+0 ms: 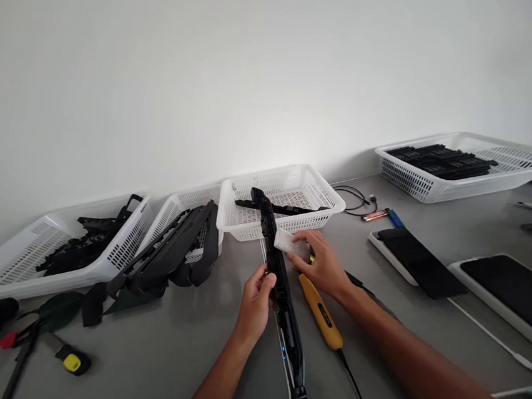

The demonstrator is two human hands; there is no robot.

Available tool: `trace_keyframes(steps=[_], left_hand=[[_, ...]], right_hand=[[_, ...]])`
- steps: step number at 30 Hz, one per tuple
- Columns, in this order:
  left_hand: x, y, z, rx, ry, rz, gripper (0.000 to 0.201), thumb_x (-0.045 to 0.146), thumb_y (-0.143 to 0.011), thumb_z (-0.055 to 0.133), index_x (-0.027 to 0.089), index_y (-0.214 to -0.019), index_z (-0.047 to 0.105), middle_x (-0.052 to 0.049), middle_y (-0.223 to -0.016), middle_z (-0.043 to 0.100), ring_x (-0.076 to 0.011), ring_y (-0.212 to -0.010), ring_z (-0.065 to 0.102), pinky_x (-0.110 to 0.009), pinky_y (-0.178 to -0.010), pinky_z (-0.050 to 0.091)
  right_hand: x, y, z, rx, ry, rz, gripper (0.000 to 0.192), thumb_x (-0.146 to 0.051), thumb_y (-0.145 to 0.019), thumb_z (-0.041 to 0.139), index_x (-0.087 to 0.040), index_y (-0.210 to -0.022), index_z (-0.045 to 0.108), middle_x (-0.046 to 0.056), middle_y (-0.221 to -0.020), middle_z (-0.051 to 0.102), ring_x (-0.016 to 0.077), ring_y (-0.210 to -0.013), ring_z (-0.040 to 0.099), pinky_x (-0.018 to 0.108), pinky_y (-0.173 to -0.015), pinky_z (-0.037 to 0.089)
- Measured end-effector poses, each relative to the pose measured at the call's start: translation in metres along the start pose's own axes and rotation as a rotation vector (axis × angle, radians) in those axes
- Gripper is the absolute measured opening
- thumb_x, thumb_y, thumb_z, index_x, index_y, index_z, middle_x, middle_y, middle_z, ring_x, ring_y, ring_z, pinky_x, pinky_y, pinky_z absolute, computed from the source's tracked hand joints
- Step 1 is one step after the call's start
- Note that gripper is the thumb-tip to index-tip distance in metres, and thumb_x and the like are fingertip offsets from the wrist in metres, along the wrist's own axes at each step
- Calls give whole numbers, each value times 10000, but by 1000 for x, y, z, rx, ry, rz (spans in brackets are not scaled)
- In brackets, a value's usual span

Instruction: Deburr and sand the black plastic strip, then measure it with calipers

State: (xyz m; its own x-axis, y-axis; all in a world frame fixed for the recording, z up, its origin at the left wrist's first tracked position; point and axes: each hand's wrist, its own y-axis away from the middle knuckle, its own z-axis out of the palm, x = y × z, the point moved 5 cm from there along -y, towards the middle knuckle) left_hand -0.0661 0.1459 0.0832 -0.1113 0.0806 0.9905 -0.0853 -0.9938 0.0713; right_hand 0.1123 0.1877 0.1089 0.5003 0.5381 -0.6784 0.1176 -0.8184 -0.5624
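With the long black strip [282, 276] lying on the grey table just in front of the middle white basket [279, 201], the left hand [256, 302] pinches its mid-length while the right hand [320, 264] closes around a small clear block [288, 240] against it, apparently a fitting step needing careful alignment.

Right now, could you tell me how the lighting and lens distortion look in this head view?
Head view: even, soft light, brightest on the wall behind the middle white basket; faint shadows under both hands; wide-angle bend tilts the table edges; top right corner vignettes dark.
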Motion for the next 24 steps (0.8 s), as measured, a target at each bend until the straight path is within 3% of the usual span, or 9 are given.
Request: trace_keyframes(steps=[3,5,8,11,16,18,22,24], left_hand=[[-2,-1,-2,14,5,-24,471,612,-847,774,196,-1066,788,0,-704,644,-223,-788,628,-289,-725,523],[-3,-1,-3,28,12,-15,478,598,-846,783,202,-1114,791,-19,-793,714,-240,-880,673,-297,-791,547],[-1,-2,-5,38,6,9,475,569,-877,762,208,-1185,790,-55,-1051,796,-264,-1067,700,-316,-933,545],[0,-3,-6,32,-19,7,473,562,-911,720,205,-1214,788,-67,-1164,805,-277,-1121,705,-331,-973,538],[-10,-7,-8,48,23,12,450,540,-885,750,203,-1180,796,-74,-1222,808,-308,-1211,704,-356,-1024,538],[-18,-9,-15,125,68,-10,407,499,-864,772,212,-1150,802,-69,-1264,801,-316,-1294,674,-366,-1080,517],[-35,-12,-35,347,118,-91,337,394,-839,786,236,-1136,809,-58,-1352,772,-306,-1412,604,-388,-1200,432],[-40,-13,-37,376,151,-119,348,376,-841,776,236,-1159,803,-66,-1373,761,-308,-1410,608,-412,-1209,428]], right_hand=[[-11,2,5,-104,-62,-88,311,-315,-969,682,-239,-1270,659,94,-1216,694,260,-1133,627,399,-1000,504],[-16,3,8,-139,-84,-119,360,-323,-982,677,-262,-1337,669,97,-1276,678,266,-1196,616,417,-1055,499],[-7,1,7,-89,-67,-23,359,-319,-975,672,-268,-1330,692,97,-1269,679,279,-1210,621,454,-1071,510],[2,1,3,-27,-48,73,338,-320,-968,676,-264,-1300,703,93,-1237,689,285,-1184,643,466,-1049,532],[-14,6,9,-89,-112,-68,368,-311,-981,678,-296,-1349,688,90,-1289,667,268,-1204,640,444,-1059,538],[-15,6,12,-112,-104,-75,386,-277,-964,686,-304,-1349,687,86,-1293,663,272,-1213,630,454,-1061,538],[-8,4,6,-28,-40,-13,384,-241,-945,678,-285,-1326,684,90,-1258,669,292,-1212,615,501,-1062,528],[-11,5,5,-22,-49,-35,387,-254,-961,668,-278,-1348,669,98,-1273,661,288,-1217,613,495,-1067,526]])
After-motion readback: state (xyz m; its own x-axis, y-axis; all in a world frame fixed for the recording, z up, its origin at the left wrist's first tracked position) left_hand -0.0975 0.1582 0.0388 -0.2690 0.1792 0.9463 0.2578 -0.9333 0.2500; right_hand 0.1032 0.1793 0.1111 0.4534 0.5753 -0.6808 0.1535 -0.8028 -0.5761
